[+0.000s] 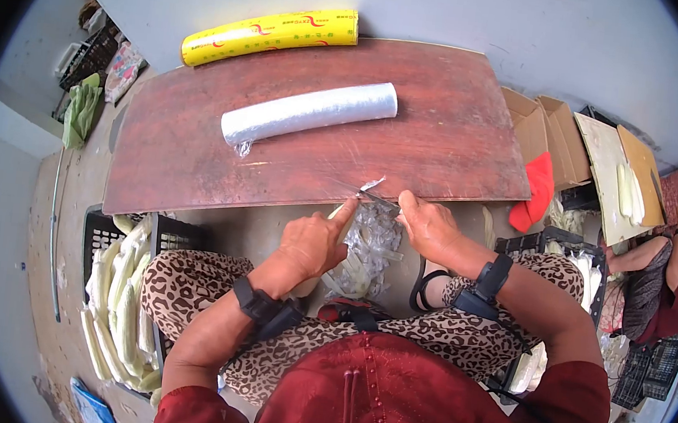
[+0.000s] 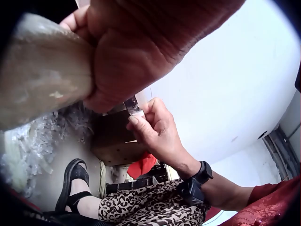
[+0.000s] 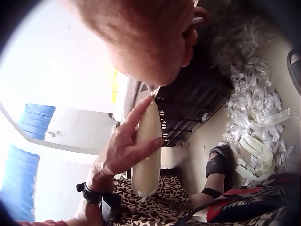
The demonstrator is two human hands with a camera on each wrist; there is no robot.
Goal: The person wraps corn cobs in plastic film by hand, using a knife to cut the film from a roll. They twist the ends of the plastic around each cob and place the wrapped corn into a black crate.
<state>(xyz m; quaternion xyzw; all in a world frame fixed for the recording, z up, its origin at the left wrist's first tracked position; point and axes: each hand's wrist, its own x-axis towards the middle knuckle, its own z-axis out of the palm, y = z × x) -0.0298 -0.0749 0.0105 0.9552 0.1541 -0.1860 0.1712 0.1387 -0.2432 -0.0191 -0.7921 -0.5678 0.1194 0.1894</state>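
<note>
My left hand [image 1: 309, 245] grips a long, pale, shoot-like vegetable [image 3: 146, 167]; it has a glossy surface and tapers to a tip. In the right wrist view the index finger lies along it, with the thumb across its side. My right hand [image 1: 429, 230] holds a small knife [image 2: 131, 103] by its light handle, blade toward the left fingertips. Both hands meet just off the table's near edge, the blade right at the vegetable's tip. A scrap of clear film [image 1: 372, 184] sticks up there. Beneath the hands lies a heap of crumpled film [image 3: 256, 101] with pale leaf pieces.
On the reddish wooden table [image 1: 444, 132] lie a roll of clear film [image 1: 312, 113] and a yellow printed roll [image 1: 270, 38]. Crates flank my knees; the left crate [image 1: 159, 235] holds several pale vegetables [image 1: 126, 305]. A red cloth [image 1: 533, 193] hangs at the table's right corner. Another person [image 1: 667, 284] sits far right.
</note>
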